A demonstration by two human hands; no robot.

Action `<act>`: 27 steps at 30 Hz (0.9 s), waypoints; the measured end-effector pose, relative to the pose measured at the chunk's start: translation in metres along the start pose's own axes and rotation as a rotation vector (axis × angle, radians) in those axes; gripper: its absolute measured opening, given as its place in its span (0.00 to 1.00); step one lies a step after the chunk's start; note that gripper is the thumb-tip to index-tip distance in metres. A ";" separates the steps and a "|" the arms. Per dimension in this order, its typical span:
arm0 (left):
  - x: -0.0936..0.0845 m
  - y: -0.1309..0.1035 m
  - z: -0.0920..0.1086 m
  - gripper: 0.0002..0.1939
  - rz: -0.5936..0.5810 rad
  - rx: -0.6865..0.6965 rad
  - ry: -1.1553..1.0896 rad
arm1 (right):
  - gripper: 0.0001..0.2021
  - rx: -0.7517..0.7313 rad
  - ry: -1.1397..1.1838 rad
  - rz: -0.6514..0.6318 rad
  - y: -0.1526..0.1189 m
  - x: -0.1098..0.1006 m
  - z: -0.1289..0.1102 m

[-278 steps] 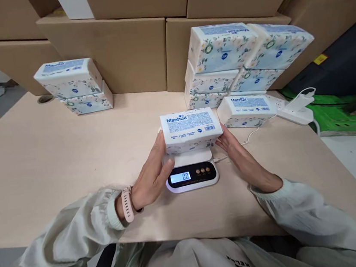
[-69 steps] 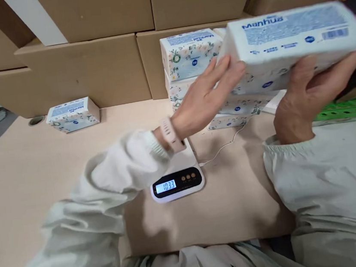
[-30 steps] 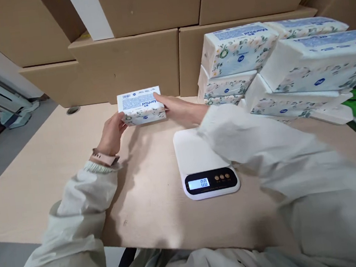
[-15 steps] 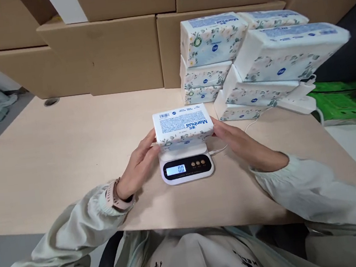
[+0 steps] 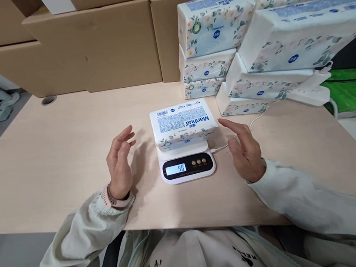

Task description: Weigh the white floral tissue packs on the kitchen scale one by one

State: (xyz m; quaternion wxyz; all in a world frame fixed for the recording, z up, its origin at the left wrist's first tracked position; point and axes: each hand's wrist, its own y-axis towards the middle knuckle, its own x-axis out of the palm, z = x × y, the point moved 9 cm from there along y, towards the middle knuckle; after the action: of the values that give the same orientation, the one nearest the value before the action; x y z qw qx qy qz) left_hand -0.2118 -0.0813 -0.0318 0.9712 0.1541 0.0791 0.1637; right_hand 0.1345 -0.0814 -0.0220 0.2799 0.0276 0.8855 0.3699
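Note:
A pack of tissues (image 5: 183, 122) with a floral band and blue print lies flat on a white digital kitchen scale (image 5: 187, 167). The scale's lit display (image 5: 176, 169) appears to read 4.0. To the left of the pack, my left hand (image 5: 120, 162) is raised above the table, fingers apart, touching nothing. My right hand (image 5: 245, 149) hovers to the right of the pack, close to its corner, with thumb and fingers spread and nothing in them. A pink watch strap circles my left wrist.
Several more tissue packs (image 5: 214, 33) stand stacked at the back right of the wooden table (image 5: 55, 166). Cardboard boxes (image 5: 116, 50) line the back edge. From the scale's right side a white cable (image 5: 254, 119) runs towards the stacks. Beyond the right edge sits a green crate (image 5: 354, 90).
Both hands have let go of the tissue pack and drawn outward. The pack now rests on the scale, and the reading went from 0.0 to about 4.0. The view has shifted slightly.

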 end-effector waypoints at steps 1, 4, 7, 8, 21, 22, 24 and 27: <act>0.001 -0.001 0.001 0.20 -0.005 -0.005 0.001 | 0.25 0.001 0.003 -0.004 0.000 0.001 0.001; 0.001 -0.002 0.002 0.21 -0.013 -0.019 0.008 | 0.25 0.003 -0.010 -0.015 -0.001 0.004 0.002; 0.000 -0.002 0.002 0.20 -0.009 -0.018 0.010 | 0.24 0.009 -0.018 -0.013 -0.002 0.005 0.002; 0.000 -0.002 0.002 0.20 -0.010 -0.015 0.007 | 0.24 0.007 -0.015 -0.010 -0.002 0.005 0.002; 0.004 -0.003 0.007 0.16 -0.037 0.012 0.015 | 0.24 -0.007 0.028 -0.004 -0.003 0.006 -0.001; 0.005 -0.003 0.007 0.16 -0.042 0.013 0.027 | 0.24 -0.005 0.026 -0.006 -0.003 0.006 -0.002; 0.005 -0.003 0.008 0.17 -0.049 0.017 0.048 | 0.24 -0.004 0.019 -0.007 -0.003 0.006 -0.002; 0.006 -0.004 0.010 0.17 -0.054 0.032 0.047 | 0.24 -0.006 0.025 -0.005 -0.003 0.005 -0.002</act>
State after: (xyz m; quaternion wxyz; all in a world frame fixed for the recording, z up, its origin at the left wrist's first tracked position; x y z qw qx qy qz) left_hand -0.2035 -0.0854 -0.0244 0.9705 0.1637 0.1085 0.1397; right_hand 0.1301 -0.0840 -0.0252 0.2698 0.0198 0.8878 0.3722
